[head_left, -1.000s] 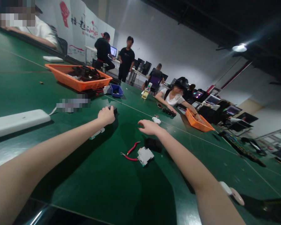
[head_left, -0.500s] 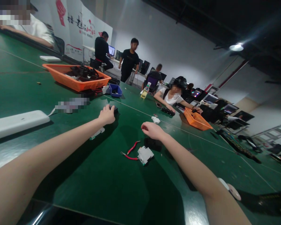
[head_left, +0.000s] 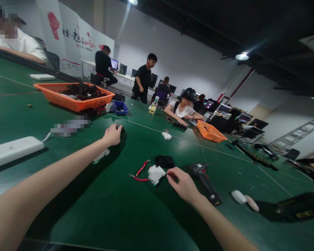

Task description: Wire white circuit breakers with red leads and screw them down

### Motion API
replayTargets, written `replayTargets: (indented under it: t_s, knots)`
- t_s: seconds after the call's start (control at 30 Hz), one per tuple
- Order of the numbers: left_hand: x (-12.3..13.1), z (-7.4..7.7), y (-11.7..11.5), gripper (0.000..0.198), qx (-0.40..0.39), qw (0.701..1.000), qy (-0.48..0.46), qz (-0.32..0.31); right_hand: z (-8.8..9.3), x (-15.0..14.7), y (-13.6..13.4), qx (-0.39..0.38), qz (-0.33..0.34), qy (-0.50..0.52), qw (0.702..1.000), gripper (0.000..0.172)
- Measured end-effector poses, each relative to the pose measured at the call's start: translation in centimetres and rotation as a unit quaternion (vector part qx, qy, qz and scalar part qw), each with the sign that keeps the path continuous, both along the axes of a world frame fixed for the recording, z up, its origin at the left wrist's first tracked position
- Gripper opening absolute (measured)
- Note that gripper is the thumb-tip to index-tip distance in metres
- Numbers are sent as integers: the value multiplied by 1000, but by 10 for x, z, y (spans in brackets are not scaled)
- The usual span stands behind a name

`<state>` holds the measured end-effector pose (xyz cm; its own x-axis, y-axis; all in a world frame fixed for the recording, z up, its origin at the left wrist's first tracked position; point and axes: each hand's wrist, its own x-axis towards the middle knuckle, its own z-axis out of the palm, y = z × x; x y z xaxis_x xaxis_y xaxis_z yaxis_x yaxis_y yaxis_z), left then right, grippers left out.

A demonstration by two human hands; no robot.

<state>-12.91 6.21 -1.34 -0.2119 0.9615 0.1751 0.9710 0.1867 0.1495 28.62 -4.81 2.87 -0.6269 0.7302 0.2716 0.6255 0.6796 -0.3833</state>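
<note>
My left hand is reached out over the table, its fingers closed over a small black block that they mostly hide. Under that wrist a white device with a green edge lies partly covered. My right hand is low over the table with thumb and fingers curved apart, its fingertips at the right edge of a white circuit breaker; whether they touch is unclear. Two short red cables with metal lugs extend from the breaker's left side. Just behind it sits a black block.
A cordless drill lies right of my right hand. An orange basket of dark parts and a blue bin stand at the back left. Another white breaker lies ahead. Across the table, a person sits beside a second orange basket.
My right hand has come down and nearer to me, to the breaker's right side, uncovering the black block and the drill. My left hand stays at its black block; the whole view has shifted.
</note>
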Motion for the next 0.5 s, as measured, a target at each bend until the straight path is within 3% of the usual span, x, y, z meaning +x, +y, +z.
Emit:
replayTargets:
  t_s: [0.13,0.5]
  knots:
    - [-2,0,0,83,-13,999,29,-7,-20,10,1,-2,-14,47,999,8]
    - [-7,-3,2,95,-19,996,81,-12,-25,17,9,16,-15,45,999,12]
